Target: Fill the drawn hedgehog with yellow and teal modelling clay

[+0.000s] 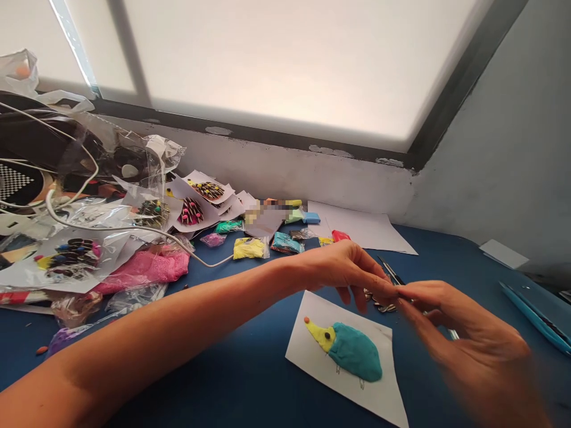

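Observation:
My left hand (352, 270) reaches across from the left, its thumb and forefinger closed in a pinch. Its fingertips meet those of my right hand (455, 327), which is also pinched. Whatever lies between them is too small and covered to make out. A shiny bit shows under the right palm. Just below the hands, a sheet of white paper (307, 356) bears a flat modelling-clay hedgehog (357, 352) with a teal body, yellow snout, orange nose and dark eye. Behind the fingers is a small pile of striped seeds (387, 307), partly hidden, with scissors (390, 270) beside it.
Clay packets, such as a yellow packet (248, 248) and a teal packet (286, 242), lie toward the wall. Finished seed-spined hedgehogs (191, 211), plastic bags and a white cable (147, 229) crowd the left. A blue case (535, 318) sits at the right; blank paper (379, 230) lies behind.

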`<state>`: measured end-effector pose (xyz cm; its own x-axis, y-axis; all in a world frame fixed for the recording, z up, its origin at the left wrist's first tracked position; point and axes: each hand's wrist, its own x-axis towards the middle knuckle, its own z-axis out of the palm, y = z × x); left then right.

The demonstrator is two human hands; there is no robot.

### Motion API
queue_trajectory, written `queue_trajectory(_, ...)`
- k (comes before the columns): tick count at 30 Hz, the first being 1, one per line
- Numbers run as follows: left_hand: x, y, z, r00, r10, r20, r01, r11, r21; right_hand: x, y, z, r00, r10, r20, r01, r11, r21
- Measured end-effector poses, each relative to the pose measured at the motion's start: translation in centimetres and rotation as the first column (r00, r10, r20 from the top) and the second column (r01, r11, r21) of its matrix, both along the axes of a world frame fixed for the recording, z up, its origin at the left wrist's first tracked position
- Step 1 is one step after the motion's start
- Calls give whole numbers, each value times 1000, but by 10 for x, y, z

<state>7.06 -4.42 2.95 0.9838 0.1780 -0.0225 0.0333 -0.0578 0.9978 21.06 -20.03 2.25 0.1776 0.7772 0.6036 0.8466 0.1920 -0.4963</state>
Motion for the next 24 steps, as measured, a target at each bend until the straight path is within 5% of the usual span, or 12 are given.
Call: queue_trajectory(24, 2, 2, -6, 1000, -21, 10, 21, 999, -29, 0, 0, -1, 997, -69, 29, 69, 998, -11)
